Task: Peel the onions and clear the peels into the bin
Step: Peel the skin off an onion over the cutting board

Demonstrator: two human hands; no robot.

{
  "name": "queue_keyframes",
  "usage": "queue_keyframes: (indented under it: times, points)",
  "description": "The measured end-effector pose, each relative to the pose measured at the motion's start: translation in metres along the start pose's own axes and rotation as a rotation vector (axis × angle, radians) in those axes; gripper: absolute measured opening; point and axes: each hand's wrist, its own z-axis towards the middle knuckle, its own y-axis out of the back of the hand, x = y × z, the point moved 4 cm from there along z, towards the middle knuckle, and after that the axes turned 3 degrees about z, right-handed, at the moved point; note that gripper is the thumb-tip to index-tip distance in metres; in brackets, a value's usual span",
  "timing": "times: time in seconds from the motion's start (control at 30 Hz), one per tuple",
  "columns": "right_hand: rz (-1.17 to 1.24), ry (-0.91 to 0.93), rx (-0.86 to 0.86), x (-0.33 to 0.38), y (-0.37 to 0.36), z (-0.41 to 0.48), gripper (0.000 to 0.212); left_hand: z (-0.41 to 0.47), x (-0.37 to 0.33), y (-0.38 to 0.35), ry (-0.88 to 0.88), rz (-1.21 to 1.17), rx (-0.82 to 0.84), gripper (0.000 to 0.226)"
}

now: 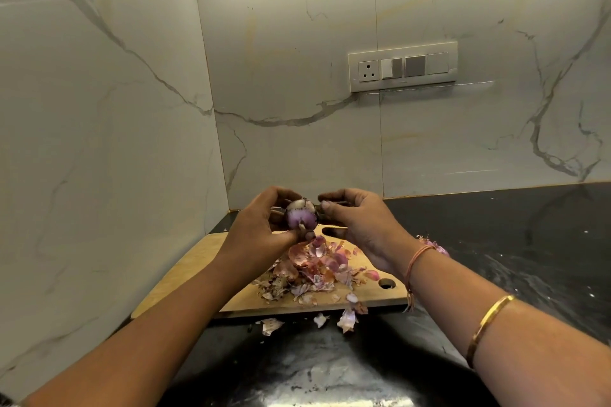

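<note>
My left hand (261, 221) grips a small purple onion (300, 215) held up above the wooden cutting board (198, 261). My right hand (357, 218) is beside it, thumb and fingers curled at the onion's right side, touching its skin; what they pinch is too small to tell. A heap of pink and brown onion peels (314, 271) lies on the board below my hands. A few loose peels (347, 319) have fallen onto the black counter in front of the board. No bin is in view.
The board lies in the corner of a black stone counter (496, 241), against white marble walls. A switch and socket panel (403, 66) is on the back wall. Another bit of peel (439, 248) lies on the counter behind my right wrist.
</note>
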Motion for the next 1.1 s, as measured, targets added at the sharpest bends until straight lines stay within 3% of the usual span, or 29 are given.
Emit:
queue_keyframes:
  times: [0.17,0.37,0.53,0.87,1.1]
  points:
    - [-0.018,-0.126,0.164,-0.004,-0.009,-0.005,0.033,0.0,0.002,0.003,0.009,0.031,-0.055,0.046]
    - [-0.022,-0.093,0.225,-0.003,-0.012,-0.009,0.023,-0.002,-0.001,-0.002,-0.039,0.095,0.019,0.05]
    - [-0.072,-0.036,0.179,-0.002,-0.008,-0.007,0.021,-0.003,-0.005,-0.004,-0.033,0.083,0.077,0.065]
    - [-0.256,0.054,0.076,0.0,-0.008,-0.004,0.023,-0.003,-0.006,-0.006,-0.029,0.074,0.12,0.071]
    - [-0.13,-0.069,0.141,0.0,-0.006,-0.006,0.031,-0.002,-0.002,-0.005,0.004,0.042,0.089,0.064]
